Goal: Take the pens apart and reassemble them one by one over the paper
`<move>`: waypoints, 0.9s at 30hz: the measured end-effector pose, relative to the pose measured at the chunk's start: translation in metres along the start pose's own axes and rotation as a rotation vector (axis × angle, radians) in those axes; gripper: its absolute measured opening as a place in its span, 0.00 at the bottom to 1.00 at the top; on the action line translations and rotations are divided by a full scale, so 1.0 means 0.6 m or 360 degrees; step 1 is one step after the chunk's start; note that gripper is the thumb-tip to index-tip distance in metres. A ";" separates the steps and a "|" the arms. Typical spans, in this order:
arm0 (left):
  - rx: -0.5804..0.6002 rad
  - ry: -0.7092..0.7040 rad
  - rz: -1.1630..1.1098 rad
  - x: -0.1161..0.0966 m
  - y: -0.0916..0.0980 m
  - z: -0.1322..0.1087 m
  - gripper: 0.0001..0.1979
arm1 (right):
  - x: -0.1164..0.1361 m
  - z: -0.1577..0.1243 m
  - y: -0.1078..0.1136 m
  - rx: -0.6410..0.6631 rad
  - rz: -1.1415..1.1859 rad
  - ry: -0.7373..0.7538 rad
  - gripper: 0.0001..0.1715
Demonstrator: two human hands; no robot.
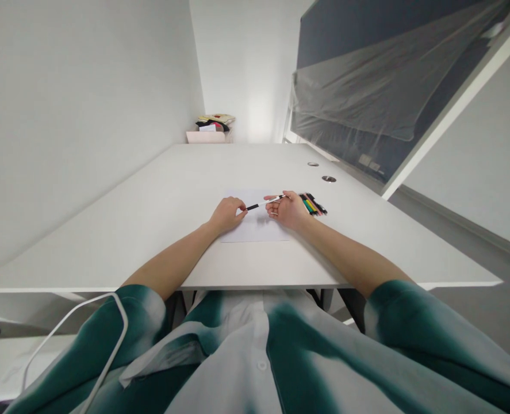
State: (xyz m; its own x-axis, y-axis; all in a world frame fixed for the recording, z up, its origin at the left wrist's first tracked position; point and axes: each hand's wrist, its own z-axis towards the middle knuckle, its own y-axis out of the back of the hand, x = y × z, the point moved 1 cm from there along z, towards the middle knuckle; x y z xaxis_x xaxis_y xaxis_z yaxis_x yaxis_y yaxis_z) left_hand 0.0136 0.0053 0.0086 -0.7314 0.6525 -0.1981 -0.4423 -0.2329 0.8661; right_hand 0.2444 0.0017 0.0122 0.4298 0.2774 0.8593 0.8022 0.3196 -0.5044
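Observation:
A white pen with black ends (263, 203) is held between my two hands, just above a sheet of white paper (255, 233) on the white table. My left hand (229, 214) pinches the pen's black left end over the left part of the sheet. The right end of the pen lies in my right hand (290, 210), palm turned up, with thumb and forefinger at the pen and the other fingers curled. Close beside my right hand, several coloured markers (313, 204) lie in a row, partly hidden by that hand.
Two round metal table inserts (329, 179) (313, 164) are at the back right. A pink box with folded cloths (206, 137) stands beyond the far edge. A dark panel under clear plastic (358, 86) rises on the right. A white cable (119, 328) hangs at the lower left.

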 end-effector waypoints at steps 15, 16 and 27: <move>-0.0021 0.0028 0.0031 -0.015 0.001 0.000 0.09 | 0.000 -0.001 -0.008 -0.0201 -0.0730 0.0372 0.33; -0.0019 0.0029 0.0030 -0.015 0.002 0.000 0.09 | 0.000 -0.001 -0.009 -0.0203 -0.0760 0.0386 0.34; -0.0012 -0.0053 0.0043 -0.023 -0.003 -0.002 0.11 | -0.011 -0.003 -0.024 -0.0076 -0.0632 0.0248 0.22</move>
State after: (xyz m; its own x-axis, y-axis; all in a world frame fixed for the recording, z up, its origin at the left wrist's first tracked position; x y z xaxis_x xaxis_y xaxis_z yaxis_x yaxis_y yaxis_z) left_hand 0.0239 -0.0041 0.0094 -0.7256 0.6695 -0.1590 -0.4265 -0.2563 0.8674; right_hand 0.2311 -0.0064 0.0141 0.1384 0.0002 0.9904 0.9347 0.3306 -0.1307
